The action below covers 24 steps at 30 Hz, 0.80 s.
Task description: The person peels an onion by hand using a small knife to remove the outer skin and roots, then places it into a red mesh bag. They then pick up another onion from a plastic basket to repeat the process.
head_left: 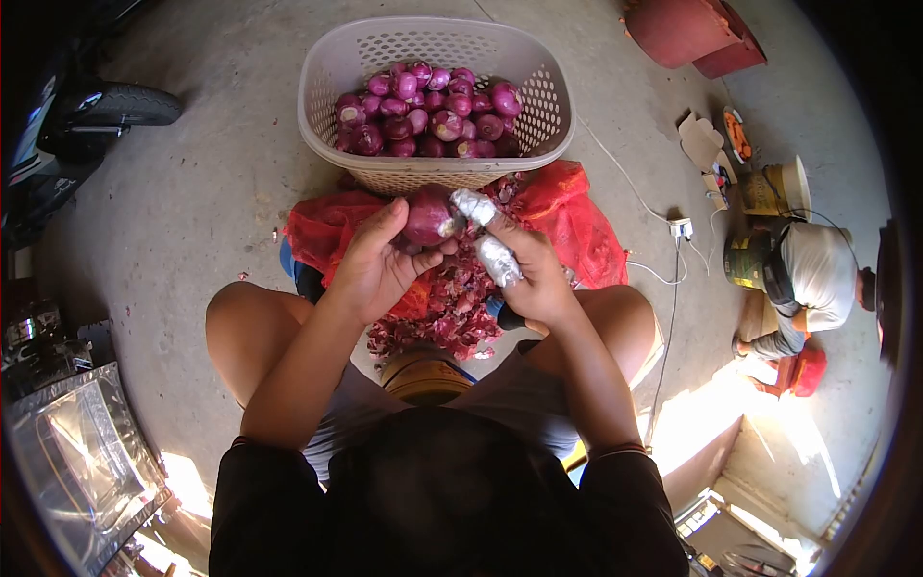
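Note:
A purple-red onion point(429, 215) sits in my left hand point(375, 260), gripped by the thumb and fingers. My right hand point(527, 264) is close against the onion's right side, with its fingers curled. Silver wrapping, like foil or tape, covers its thumb point(474, 207) and a finger point(498, 261). Whatever lies between those fingers is hidden. Below both hands, onion skins point(437, 313) are heaped on red mesh sacking point(575, 226). Just beyond them stands a grey-beige perforated plastic basket point(332, 163), partly filled with smooth purple onions point(447, 125).
White cable runs to a power strip point(681, 228) on the concrete floor at right. Another person point(817, 274) bends beside buckets point(775, 188) there. A motorbike wheel point(125, 104) is at left, red containers point(678, 31) at top right. Between my legs shows a bucket-like rim point(423, 373).

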Available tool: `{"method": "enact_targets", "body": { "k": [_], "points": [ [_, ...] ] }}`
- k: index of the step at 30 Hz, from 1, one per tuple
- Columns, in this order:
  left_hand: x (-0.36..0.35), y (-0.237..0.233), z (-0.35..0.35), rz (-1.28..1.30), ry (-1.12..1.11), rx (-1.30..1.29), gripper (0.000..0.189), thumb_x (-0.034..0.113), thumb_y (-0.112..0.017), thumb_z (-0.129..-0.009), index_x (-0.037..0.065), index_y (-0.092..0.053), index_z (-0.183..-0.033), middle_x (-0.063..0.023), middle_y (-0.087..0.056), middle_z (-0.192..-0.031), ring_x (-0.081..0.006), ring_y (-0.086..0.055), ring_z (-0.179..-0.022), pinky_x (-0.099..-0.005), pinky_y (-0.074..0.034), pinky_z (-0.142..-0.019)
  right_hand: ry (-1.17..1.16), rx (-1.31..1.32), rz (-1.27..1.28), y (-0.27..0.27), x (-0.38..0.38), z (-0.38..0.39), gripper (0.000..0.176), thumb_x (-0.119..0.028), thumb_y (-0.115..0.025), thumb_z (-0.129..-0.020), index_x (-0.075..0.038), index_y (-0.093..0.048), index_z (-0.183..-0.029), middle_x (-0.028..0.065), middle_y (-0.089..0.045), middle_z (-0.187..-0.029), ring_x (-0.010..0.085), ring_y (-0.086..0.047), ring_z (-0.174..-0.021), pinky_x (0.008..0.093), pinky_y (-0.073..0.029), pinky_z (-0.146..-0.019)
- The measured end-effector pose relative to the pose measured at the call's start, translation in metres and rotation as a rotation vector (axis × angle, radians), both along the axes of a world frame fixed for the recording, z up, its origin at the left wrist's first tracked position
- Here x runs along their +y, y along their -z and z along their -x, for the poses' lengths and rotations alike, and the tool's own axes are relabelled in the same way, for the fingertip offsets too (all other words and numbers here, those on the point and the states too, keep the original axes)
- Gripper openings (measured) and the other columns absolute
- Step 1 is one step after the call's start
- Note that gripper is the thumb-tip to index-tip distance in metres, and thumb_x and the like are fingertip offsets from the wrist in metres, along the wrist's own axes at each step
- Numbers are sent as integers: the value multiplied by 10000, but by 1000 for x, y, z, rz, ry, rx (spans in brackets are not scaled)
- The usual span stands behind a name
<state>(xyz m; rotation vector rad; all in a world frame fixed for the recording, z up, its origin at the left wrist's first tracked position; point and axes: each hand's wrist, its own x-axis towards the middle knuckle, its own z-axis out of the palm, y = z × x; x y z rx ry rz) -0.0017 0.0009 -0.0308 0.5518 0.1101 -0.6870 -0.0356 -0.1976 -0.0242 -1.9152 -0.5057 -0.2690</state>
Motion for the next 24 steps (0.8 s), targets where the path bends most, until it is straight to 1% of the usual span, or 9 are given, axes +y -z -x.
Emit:
{"method": "enact_targets", "body": {
  "k": [2,4,8,12,15,18,21,24],
  "points": [
    [-1,-4,2,-6,23,-4,362,339,-478,-939,42,-545,-1134,-93,-626,-1030,-223,-633,-911,-285,-531,-729,23,208,-49,1,-5,6,524,64,-541,-754,-68,-508,-1260,132,-665,-934,241,-657,-717,351,-512,-649],
    [-2,-4,2,-11,21,-3,366,341,-476,-939,42,-544,-1139,-95,-625,-1033,-219,-633,-902,-288,-531,-731,14,288,-40,-2,-10,8,547,72,-531,-754,-74,-491,-1279,125,-664,-900,235,-654,-704,343,-509,-654],
    [1,2,-1,15,3,-59,362,342,-474,-940,44,-521,-1141,-93,-618,-1043,-204,-632,-887,-277,-524,-713,-54,218,81,-6,-12,4,621,54,-551,-705,-89,-466,-1304,152,-647,-844,277,-647,-686,346,-501,-650],
    [1,1,-2,-76,-53,-155,321,276,-526,-920,67,-468,-1156,-79,-610,-1033,-180,-629,-878,-275,-509,-701,-77,225,141,-8,-12,2,695,26,-568,-648,-98,-446,-1321,173,-630,-810,317,-635,-697,355,-493,-643],
    [-2,-3,0,-158,-137,-169,337,195,-584,-888,74,-441,-1169,-69,-596,-1049,-168,-617,-893,-278,-498,-709,-105,353,212,-18,-14,5,518,-1,-563,-828,-17,-418,-1324,144,-615,-1097,179,-607,-927,263,-434,-810],
    [-4,-5,1,-222,-169,-218,375,128,-621,-858,71,-437,-1179,-64,-575,-1087,-157,-596,-924,-285,-491,-724,-75,170,187,-2,-14,2,713,13,-570,-629,-96,-436,-1321,192,-632,-977,341,-642,-787,374,-501,-683],
    [-5,-6,1,-257,-182,-261,396,102,-638,-841,72,-438,-1182,-61,-556,-1121,-149,-578,-953,-291,-485,-735,-107,259,180,-5,-16,3,713,12,-571,-623,-92,-437,-1316,202,-603,-1087,347,-634,-863,375,-503,-728],
    [-4,-5,2,-281,-170,-284,408,93,-645,-833,77,-439,-1184,-60,-550,-1128,-146,-570,-967,-302,-484,-743,-104,219,166,-2,-15,3,685,12,-577,-655,-89,-433,-1317,196,-588,-1134,342,-619,-941,368,-494,-788]
  ]
}}
